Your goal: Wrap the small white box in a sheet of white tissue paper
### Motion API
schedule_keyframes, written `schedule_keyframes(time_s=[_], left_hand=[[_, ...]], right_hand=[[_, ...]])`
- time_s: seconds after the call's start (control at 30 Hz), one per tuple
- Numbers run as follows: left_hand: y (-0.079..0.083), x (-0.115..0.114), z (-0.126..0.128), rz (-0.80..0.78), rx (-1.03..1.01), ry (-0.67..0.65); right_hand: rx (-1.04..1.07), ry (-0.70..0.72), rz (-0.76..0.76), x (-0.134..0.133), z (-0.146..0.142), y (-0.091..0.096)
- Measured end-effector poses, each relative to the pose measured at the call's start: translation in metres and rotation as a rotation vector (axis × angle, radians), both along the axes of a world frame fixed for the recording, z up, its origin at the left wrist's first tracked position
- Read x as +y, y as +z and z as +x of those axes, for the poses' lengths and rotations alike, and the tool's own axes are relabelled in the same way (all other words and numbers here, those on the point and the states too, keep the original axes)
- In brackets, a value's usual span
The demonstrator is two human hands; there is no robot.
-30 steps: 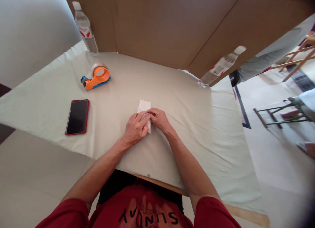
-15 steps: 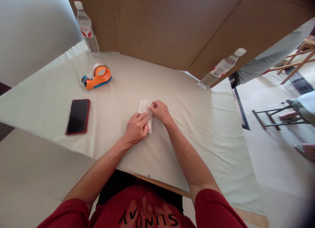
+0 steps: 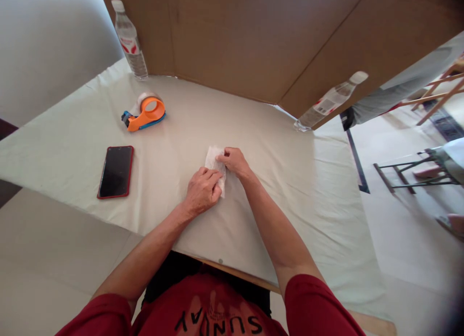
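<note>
A white folded tissue lies on the cloth-covered table in front of me, in the middle of the head view. My left hand rests over its lower part, fingers bent and pressed down on it. At the upper right edge, my right hand pinches the tissue between thumb and fingers. The fingers of both hands hide part of it.
To the left lie a phone in a red case and an orange and blue tape dispenser. Water bottles stand back left and right, beside a tall cardboard panel. A folding stool is on the floor at right.
The tissue's upper part now lies flatter and looks wider, its folds less separate. My right hand has shifted very slightly, still at the tissue's edge. The left hand has stayed in place.
</note>
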State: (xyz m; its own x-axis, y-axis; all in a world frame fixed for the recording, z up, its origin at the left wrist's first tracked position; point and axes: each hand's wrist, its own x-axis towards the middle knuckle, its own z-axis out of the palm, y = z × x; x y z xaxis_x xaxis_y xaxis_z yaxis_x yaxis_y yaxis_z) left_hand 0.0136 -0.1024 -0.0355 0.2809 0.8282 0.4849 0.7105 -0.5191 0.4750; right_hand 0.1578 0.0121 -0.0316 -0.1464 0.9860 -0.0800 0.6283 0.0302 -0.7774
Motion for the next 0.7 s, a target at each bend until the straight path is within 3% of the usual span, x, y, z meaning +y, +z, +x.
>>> schedule_keyframes(time_s=[0.1,0.37,0.57,0.7], left_hand=[[0.000,0.000,0.000,-0.008,-0.007,0.005],[-0.001,0.000,-0.002,-0.037,-0.008,0.014],[-0.003,0.000,-0.001,0.005,-0.010,0.030],[-0.005,-0.002,-0.001,0.062,-0.008,0.111]], right_hand=[[0.169,-0.045,0.028,-0.004,0.001,-0.001],[0.723,-0.051,-0.152,-0.016,-0.002,-0.003],[0.840,-0.014,-0.180,-0.033,-0.002,0.004],[0.865,0.035,-0.142,-0.047,0.001,0.012]])
